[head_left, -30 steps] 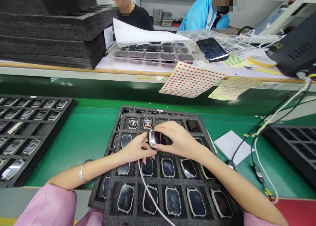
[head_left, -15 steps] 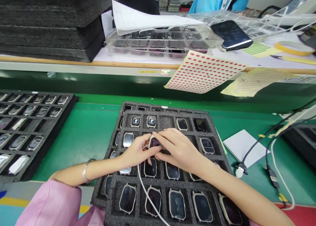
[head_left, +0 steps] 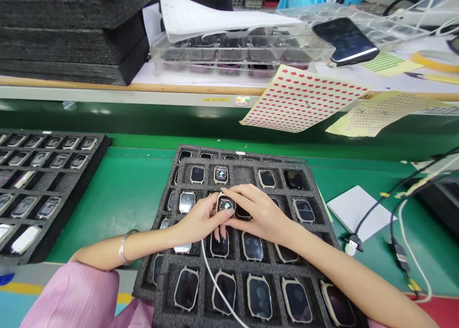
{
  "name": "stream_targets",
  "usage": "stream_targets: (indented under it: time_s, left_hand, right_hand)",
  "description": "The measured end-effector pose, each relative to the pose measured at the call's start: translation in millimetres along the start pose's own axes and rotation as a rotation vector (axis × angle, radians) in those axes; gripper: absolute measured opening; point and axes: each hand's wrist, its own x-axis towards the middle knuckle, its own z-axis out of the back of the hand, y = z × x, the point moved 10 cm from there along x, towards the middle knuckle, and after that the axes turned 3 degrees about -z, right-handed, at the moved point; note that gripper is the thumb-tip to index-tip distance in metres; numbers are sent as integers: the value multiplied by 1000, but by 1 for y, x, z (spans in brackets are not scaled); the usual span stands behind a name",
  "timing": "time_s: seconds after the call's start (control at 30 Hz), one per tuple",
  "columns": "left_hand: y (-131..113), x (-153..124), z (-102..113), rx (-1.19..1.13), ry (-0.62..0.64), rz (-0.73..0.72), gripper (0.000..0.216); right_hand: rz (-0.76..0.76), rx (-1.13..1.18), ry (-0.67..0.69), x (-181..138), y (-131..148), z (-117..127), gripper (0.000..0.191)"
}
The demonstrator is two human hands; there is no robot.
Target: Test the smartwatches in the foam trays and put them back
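Observation:
Between my two hands is a smartwatch case (head_left: 225, 204) without a strap, its screen lit with a small picture. My left hand (head_left: 201, 218) grips its left side, thumb along the lower edge. On the right side, the fingers of my right hand (head_left: 258, 213) close round the same watch. A white cable (head_left: 215, 280) runs down from beneath my left hand; its upper end is hidden. Below lies a black foam tray (head_left: 208, 261) with watch cases in its compartments, stacked on a similar tray. One seated watch (head_left: 221, 174) in the back row has a lit screen.
Another foam tray of watches (head_left: 39, 158) lies at the left. Foam blocks (head_left: 64, 36), a clear plastic tray (head_left: 240, 55) and a phone (head_left: 344, 41) rest on the shelf. Arrow sticker sheets (head_left: 301, 101) hang over its edge. Cables (head_left: 398, 251) and white paper (head_left: 362, 213) lie right.
The held watch's screen has gone from dark to lit. In the back row, the leftmost watch's screen has gone dark. Both hands stay nearly in place; the view has shifted slightly.

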Motion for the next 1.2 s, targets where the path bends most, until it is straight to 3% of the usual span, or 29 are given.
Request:
stream_targets:
  time_s: [0.27, 0.97, 1.1, 1.2]
  left_hand:
    - [-1, -1, 4, 47, -30, 28, 31]
    - [-1, -1, 3, 245, -3, 74, 33]
    - [-2, -2, 3, 272, -1, 42, 34]
    - [-6, -1, 2, 206, -20, 12, 38]
  right_hand:
    - [-65, 85, -27, -2, -4, 0, 37]
    - [-12, -60, -33, -1, 3, -1, 36]
    - [9, -61, -14, 2, 4, 6, 34]
    - [-27, 44, -40, 7, -14, 24, 35]
